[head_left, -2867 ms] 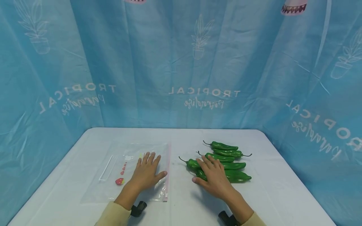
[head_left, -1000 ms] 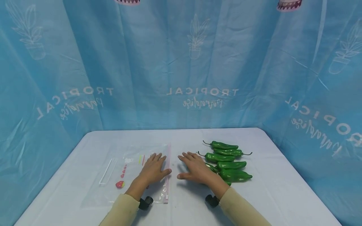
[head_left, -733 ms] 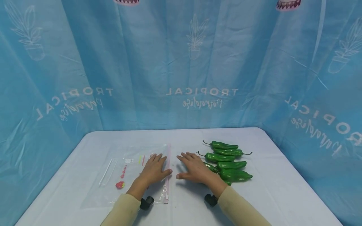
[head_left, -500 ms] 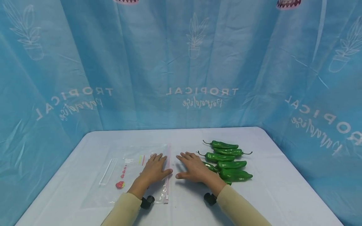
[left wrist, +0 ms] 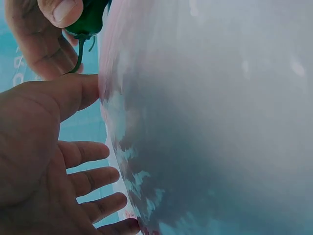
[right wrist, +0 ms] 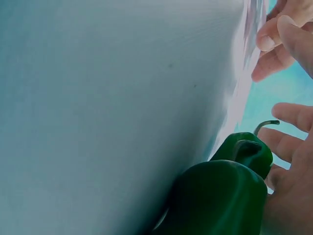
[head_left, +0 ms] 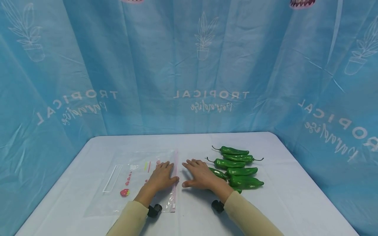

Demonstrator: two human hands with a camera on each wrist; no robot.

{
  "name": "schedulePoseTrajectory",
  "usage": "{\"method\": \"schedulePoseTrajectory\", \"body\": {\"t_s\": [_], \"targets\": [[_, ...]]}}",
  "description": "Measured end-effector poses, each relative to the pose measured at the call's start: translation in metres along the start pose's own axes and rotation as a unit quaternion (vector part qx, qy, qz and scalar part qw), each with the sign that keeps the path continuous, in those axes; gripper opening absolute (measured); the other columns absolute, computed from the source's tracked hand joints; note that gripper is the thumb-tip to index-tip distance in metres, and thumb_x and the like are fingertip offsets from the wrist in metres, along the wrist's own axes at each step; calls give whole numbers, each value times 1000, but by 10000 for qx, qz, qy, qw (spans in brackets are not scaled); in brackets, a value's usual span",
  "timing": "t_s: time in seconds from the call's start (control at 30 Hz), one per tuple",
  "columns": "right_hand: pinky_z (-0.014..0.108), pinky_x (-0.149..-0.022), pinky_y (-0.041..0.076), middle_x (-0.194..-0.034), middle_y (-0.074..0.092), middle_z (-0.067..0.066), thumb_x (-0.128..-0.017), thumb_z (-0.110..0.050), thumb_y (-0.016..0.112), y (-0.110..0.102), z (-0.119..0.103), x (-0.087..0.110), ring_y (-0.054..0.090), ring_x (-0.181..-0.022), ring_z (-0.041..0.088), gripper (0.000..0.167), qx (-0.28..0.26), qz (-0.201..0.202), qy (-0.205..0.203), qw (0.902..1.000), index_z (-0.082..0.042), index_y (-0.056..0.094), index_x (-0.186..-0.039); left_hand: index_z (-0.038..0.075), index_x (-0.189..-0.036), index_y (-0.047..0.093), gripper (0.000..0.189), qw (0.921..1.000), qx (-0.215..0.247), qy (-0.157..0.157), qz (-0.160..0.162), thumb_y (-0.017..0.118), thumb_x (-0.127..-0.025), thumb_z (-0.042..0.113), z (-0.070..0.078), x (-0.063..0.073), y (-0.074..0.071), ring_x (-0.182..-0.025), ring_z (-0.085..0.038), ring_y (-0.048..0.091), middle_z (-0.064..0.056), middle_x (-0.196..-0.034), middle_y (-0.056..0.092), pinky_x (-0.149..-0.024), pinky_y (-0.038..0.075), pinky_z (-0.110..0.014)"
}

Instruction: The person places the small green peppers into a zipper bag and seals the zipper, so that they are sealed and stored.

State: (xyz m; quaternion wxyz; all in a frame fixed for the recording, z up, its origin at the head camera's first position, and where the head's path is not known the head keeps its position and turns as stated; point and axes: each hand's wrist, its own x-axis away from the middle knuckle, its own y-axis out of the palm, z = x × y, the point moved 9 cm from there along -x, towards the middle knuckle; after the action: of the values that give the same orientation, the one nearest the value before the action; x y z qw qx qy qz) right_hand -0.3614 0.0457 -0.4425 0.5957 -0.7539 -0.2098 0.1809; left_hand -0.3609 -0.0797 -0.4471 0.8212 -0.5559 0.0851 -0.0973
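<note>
A clear zip bag [head_left: 118, 203] with strawberry prints and a pink zip strip lies flat on the left half of the table. My left hand [head_left: 160, 177] is over its zip side, fingers spread, thumb reaching past the strip; in the left wrist view its fingertips [left wrist: 115, 200] come right down at the bag. My right hand [head_left: 200, 175] hovers palm down just right of the strip, fingers spread, holding nothing. Several long green peppers [head_left: 246, 183] lie to its right, some partly hidden by that hand and forearm. In the right wrist view a pepper [right wrist: 215, 196] is close beside the palm.
A white-covered table [head_left: 200, 219] carries everything. Blue printed curtains [head_left: 159, 72] close off its back and both sides. A black wrist camera [head_left: 154, 210] sits under the left wrist, another black wrist camera [head_left: 218, 206] under the right.
My right hand has come leftward from over the peppers to near the bag's zip strip. The left hand has shifted slightly right and nearer to me. Peppers and bag stay in place.
</note>
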Motion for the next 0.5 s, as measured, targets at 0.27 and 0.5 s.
{"method": "schedulePoseTrajectory", "body": {"t_s": [0.27,0.5], "targets": [[51,-113,24,-152,35,5,-79,-60,64,3,-3,-2,30,-141,28,81,-26,-143,19,9999,-23,36,-145,-2,-134,48,60,9995,286,95,9,63,-86,30,-1,2,0,-133,-44,36,-25,-142,43,-107,31,-57],[51,-113,24,-152,34,3,-79,-61,63,6,-3,-7,29,-142,28,80,62,-272,87,9996,-24,36,-145,-1,-134,48,57,9989,456,63,-46,61,-89,31,-7,0,2,-135,-43,34,-22,-143,42,-109,28,-57]]}}
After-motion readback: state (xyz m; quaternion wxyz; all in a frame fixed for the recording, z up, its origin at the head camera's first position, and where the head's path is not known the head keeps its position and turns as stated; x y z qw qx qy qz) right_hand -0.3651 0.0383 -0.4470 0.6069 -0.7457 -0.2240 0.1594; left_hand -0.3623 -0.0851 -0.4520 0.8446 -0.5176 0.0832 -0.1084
